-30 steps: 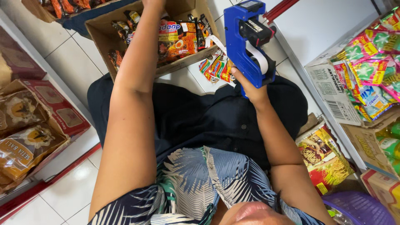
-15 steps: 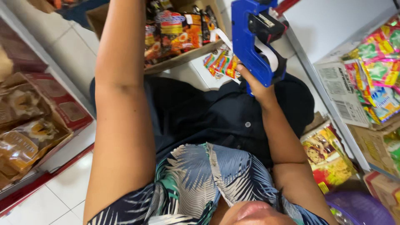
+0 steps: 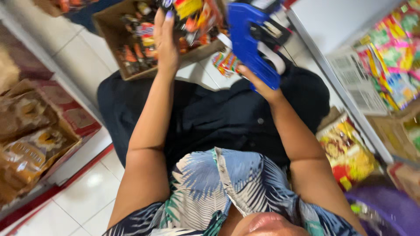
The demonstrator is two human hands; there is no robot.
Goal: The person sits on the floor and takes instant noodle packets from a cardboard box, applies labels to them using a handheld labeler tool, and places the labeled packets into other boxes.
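Observation:
I sit on a white tiled floor in a dark skirt, with an open cardboard box of snack packets beyond my knees. My left hand reaches into the box, and its fingers close on an orange and yellow snack packet at the top edge of the view. The grip itself is blurred. My right hand holds a blue price label gun by its handle, raised just to the right of the box with its white label roll showing.
Small colourful packets lie on the floor by the box. A shelf of bright sachets runs along the right, with a yellow bag and something purple below it. To the left, a low red shelf holds brown packets.
My left hand has drawn back from deep in the box toward me, and more of it now shows. The label gun has stayed raised, shifted slightly left in the view.

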